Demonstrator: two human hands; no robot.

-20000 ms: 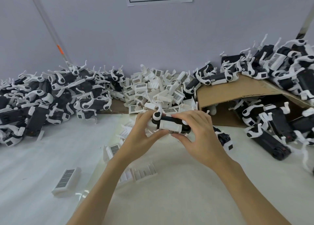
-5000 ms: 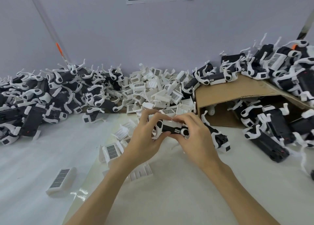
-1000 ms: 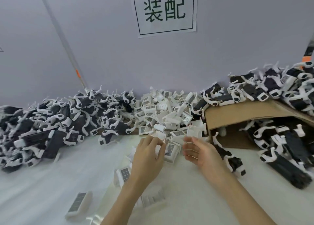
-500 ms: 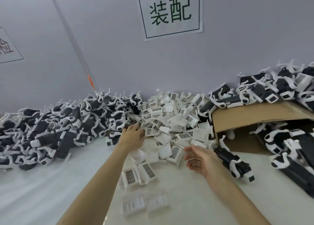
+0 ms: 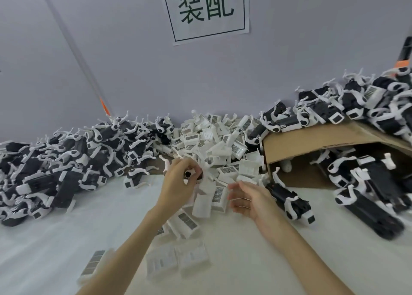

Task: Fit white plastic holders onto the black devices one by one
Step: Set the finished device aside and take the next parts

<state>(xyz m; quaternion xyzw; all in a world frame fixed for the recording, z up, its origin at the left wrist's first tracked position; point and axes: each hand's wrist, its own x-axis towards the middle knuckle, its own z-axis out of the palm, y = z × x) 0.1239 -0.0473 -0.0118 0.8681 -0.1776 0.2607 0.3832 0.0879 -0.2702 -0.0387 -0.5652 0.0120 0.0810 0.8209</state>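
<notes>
My left hand point(image 5: 178, 183) grips a black device point(image 5: 191, 174) with white clips, held just in front of the heap of white plastic holders point(image 5: 214, 143) at the back middle. My right hand point(image 5: 249, 200) hovers to its right with fingers loosely curled and nothing in it, next to a barcoded white holder point(image 5: 219, 195). A black device with a white holder point(image 5: 289, 200) lies on the table just right of my right hand. Most of the gripped device is hidden by my fingers.
A big pile of black devices with white clips point(image 5: 66, 161) fills the left back. A cardboard box point(image 5: 312, 141) at the right holds and carries more black devices point(image 5: 367, 183). Loose white holders point(image 5: 178, 259) lie near the front. A paper sign point(image 5: 207, 11) hangs on the wall.
My left hand, which reached to the left pile half a second ago, has come back to the middle gripping a black device. My right hand stays about where it was.
</notes>
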